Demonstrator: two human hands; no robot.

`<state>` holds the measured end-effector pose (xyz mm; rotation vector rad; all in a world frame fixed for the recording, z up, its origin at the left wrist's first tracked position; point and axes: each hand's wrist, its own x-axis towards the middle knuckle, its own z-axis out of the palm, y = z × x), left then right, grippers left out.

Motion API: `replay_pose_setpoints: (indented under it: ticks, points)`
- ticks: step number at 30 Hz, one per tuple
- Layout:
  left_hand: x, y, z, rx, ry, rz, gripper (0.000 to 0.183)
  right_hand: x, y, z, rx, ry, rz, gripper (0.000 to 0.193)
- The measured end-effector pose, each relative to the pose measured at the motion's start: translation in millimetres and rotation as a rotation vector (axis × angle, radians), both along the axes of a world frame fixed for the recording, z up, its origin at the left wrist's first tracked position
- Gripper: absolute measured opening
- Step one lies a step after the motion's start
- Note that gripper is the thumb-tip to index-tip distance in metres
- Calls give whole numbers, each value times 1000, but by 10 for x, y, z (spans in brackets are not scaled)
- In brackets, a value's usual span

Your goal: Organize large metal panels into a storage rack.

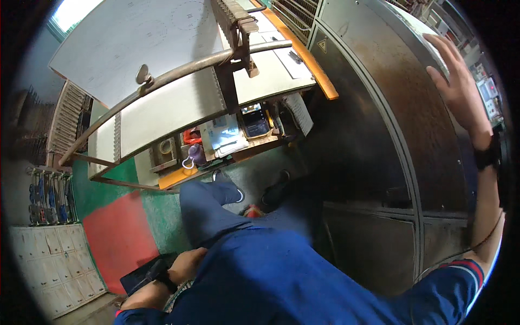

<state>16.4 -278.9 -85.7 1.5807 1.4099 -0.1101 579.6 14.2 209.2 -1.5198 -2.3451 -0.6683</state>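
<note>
My right hand is raised at the far right, beside the upper edge of a dark metal cabinet. Its fingers are stretched and apart, and I see nothing held in it. Whether the fingertips touch the pale edge there I cannot tell. Low on the left, my left hand rests against my thigh and blue shirt, with its fingers mostly hidden. A dark band circles each wrist. Under the left forearm lies a black flat thing, partly covered.
Ahead stands a pale workbench with a metal rail across it. Its lower shelf holds a purple bottle, a roll of tape and papers. Lockers and a rack stand left, beyond the red-and-green floor.
</note>
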Motion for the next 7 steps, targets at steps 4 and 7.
replay_pose_setpoints:
  ticks: [4,7]
  points:
    - [25,-103,25,212,-115,9,31,-531,-228,-161,-79,-310,494,30]
    - [-114,-200,-32,119,-276,70,30,-1136,-608,-556,-748,-530,292,28]
